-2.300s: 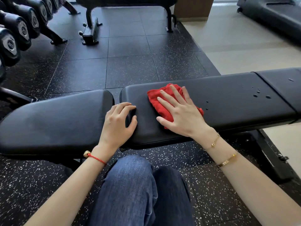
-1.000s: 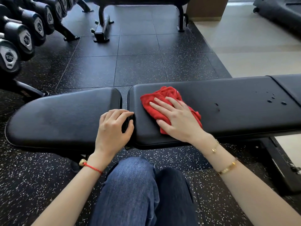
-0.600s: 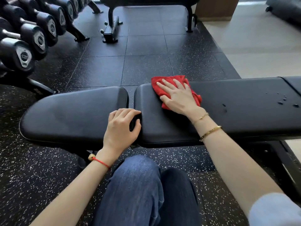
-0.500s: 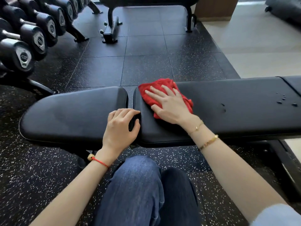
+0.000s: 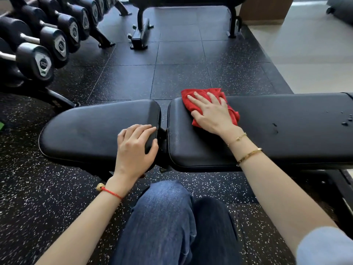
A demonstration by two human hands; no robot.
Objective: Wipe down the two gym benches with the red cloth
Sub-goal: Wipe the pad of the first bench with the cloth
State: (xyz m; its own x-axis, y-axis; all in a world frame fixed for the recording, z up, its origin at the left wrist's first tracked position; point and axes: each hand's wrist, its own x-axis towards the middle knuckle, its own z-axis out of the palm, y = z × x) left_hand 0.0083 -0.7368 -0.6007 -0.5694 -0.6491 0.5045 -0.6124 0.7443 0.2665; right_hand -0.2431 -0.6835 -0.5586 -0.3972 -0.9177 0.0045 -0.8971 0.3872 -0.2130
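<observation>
While our right hand (image 5: 211,113) lies flat with straight, spread fingers (image 5: 198,99) pressing the red cloth (image 5: 202,98), the cloth sits bunched on the far left corner of the long pad (image 5: 286,131) of the near bench, its far edge reaching the pad's far rim. Our left hand (image 5: 134,150) rests on the right end of the short pad (image 5: 91,131), its fingers curled over that end at the gap between the two pads and the thumb against the pad's near right corner; it grips the pad's edge. A few water drops (image 5: 346,119) sit on the long pad far to the right, well apart from the cloth. We kneel or sit close before the bench, with our jeans (image 5: 168,222) low in the middle. A red string bracelet (image 5: 111,192) circles our left wrist and two gold bracelets (image 5: 248,154) our right. Across the speckled black floor (image 5: 181,73), a second bench (image 5: 183,0) stands at the far side, and a rack of dumbbells (image 5: 44,46) lines the far left.
</observation>
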